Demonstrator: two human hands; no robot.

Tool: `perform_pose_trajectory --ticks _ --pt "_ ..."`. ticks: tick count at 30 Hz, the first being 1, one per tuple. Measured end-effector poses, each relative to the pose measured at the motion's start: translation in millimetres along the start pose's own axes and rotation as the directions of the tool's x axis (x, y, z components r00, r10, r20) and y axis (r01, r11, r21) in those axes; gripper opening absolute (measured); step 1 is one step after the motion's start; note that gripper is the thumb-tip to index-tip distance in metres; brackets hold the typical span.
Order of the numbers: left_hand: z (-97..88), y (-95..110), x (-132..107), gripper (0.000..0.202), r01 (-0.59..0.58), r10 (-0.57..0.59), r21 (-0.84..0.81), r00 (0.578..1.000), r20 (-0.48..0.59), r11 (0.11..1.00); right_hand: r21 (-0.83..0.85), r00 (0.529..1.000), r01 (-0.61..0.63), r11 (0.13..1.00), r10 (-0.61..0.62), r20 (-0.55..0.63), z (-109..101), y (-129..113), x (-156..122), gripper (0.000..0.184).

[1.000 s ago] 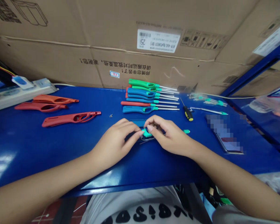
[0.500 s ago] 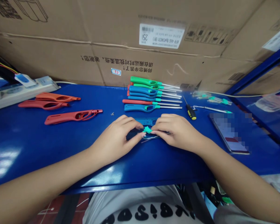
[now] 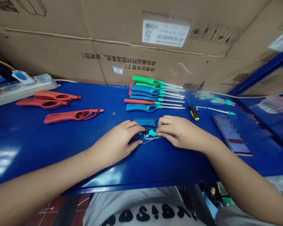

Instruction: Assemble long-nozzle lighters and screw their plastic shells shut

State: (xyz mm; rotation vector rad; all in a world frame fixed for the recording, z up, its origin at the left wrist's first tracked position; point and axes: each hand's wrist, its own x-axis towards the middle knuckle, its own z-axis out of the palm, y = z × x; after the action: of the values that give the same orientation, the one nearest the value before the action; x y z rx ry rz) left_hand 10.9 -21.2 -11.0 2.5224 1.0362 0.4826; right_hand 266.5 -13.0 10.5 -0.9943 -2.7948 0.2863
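A green plastic trigger sits over a blue lighter casing half with a thin white wire beside it. My right hand pinches the trigger at its right end, thumb below and fingers above. The left end of that casing half lies between the curled fingers and thumb of my left hand; its contact points are partly hidden. Just behind, a second blue casing half lies on the table, its right end covered by my right hand.
Assembled green, blue and red lighters lie in a stack behind. Red lighter bodies and small screws are at left, near a power strip. At right lie a screwdriver, a metal lighter tube and a phone.
The green trigger has shifted slightly right with my right hand. My left fingertips have come off it and moved apart, showing more of the casing half and wire.
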Motion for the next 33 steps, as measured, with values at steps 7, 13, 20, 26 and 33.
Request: perform_pose_trajectory --ticks 7,13,20,26,33 --pt "0.2 0 1 0.022 0.012 -0.012 -0.004 1.000 0.011 1.000 -0.237 0.997 -0.001 0.972 0.021 0.080 -4 -9 0 0.020" --pt "0.2 1 2 0.023 0.014 -0.014 -0.021 1.000 0.014 1.000 -0.265 0.990 0.028 0.964 0.010 0.141 -2 -15 1 0.022" --pt "-1.8 0 2 0.023 0.055 -0.053 -0.085 0.998 0.023 0.995 -0.103 0.997 -0.005 0.995 0.013 0.078 8 -9 3 0.021" --pt "-3.1 1 4 0.026 0.133 -0.123 -0.199 0.991 0.059 0.971 -0.129 0.997 0.081 0.988 -0.082 0.002 12 -5 3 0.022" --pt "-2.5 0 3 0.027 0.151 -0.140 -0.206 0.988 0.064 0.967 -0.214 0.983 0.177 0.961 -0.185 -0.015 13 -7 3 0.020"
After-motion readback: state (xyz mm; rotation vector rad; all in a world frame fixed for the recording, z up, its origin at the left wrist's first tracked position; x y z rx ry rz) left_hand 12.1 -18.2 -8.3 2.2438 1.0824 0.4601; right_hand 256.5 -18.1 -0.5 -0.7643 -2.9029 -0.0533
